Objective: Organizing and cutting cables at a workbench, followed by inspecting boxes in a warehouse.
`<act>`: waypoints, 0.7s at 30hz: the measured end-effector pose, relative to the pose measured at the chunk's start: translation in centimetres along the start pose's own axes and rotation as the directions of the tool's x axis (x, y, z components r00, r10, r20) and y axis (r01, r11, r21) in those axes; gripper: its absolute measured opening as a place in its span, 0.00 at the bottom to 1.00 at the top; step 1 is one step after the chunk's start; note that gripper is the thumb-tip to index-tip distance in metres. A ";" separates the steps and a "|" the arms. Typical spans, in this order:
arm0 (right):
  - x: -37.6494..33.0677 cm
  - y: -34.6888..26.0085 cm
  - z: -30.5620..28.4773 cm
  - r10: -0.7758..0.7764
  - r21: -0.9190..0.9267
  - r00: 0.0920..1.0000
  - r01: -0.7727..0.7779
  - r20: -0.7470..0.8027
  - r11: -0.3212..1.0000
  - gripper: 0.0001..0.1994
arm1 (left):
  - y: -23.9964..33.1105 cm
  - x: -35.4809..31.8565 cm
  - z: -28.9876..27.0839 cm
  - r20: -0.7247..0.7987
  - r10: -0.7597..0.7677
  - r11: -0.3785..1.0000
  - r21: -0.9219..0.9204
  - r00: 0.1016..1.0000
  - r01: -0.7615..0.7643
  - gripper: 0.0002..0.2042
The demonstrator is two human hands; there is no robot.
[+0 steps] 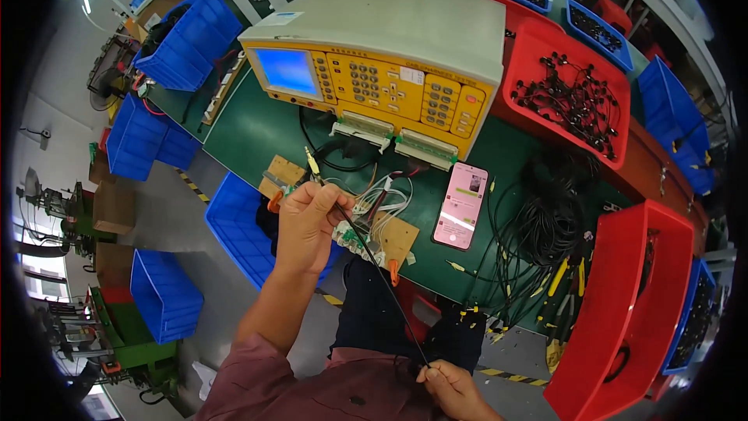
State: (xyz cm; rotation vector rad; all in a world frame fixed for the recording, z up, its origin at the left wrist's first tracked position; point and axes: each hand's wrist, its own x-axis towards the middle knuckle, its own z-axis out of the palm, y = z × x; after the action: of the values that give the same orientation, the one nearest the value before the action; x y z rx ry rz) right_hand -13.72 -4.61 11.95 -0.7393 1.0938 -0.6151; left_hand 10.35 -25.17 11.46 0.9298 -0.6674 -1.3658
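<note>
Head view: one black cable (382, 281) pinched in left hand (308, 222) fingers, its far end gripped by right hand (452, 390); one phone (461, 205), one tester (374, 70) on worktop (249, 129).

Thin black cable (382, 281), matt rubbery jacket, gold-toned metal plug tip at centre frame. Tester casing (405, 23) upper centre: smooth matt plastic or painted metal, cannot tell. Red bin (623, 304) lower right: glossy plastic. Bench mat (257, 129): matt green. Fixture boards (397, 238): bare wood.
</note>
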 end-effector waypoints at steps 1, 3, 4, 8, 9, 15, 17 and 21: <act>0.5 -1.6 0.6 -0.019 -0.015 1.000 0.019 0.018 1.000 0.12 | 1.3 0.1 -0.6 -0.030 -0.019 1.000 -0.005 0.999 0.019 0.06; 0.9 -5.1 0.6 0.051 -0.051 0.990 -0.044 0.135 0.998 0.12 | 5.0 -1.0 -0.6 -0.139 -0.037 0.997 -0.067 0.990 0.028 0.06; 1.2 -6.8 1.0 0.096 -0.073 0.972 -0.082 0.214 0.994 0.12 | 6.9 -1.7 -0.9 -0.198 -0.066 0.991 -0.129 0.978 0.041 0.07; 0.8 -11.8 5.6 0.140 -0.098 0.934 -0.114 0.328 0.989 0.12 | 13.9 -9.4 -3.7 -0.464 -0.133 0.978 -0.203 0.876 0.041 0.09; 0.8 -12.4 7.1 0.139 -0.153 0.912 -0.086 0.386 0.985 0.12 | 15.4 -12.1 -4.8 -0.495 -0.106 0.977 -0.214 0.863 -0.002 0.09; 2.4 -12.5 20.5 0.167 -0.357 0.800 0.063 0.576 0.932 0.11 | 19.2 -22.4 -14.0 -0.678 -0.092 0.914 -0.348 0.729 -0.208 0.12; 2.5 -11.1 26.7 0.135 -0.419 0.743 0.209 0.656 0.884 0.13 | 18.9 -25.2 -17.4 -0.724 0.055 0.948 -0.178 0.687 -0.263 0.12; 1.1 -7.0 39.6 -0.008 -0.349 0.734 0.332 0.679 0.876 0.11 | 19.5 -30.5 -21.4 -0.561 0.344 0.937 0.263 0.753 -0.232 0.14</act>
State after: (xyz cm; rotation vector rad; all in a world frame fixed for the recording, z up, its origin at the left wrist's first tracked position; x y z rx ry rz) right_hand 23.15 -0.93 27.62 -1.3629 0.4833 -0.1967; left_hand 34.89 7.62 21.10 1.2693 -0.4147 -0.6696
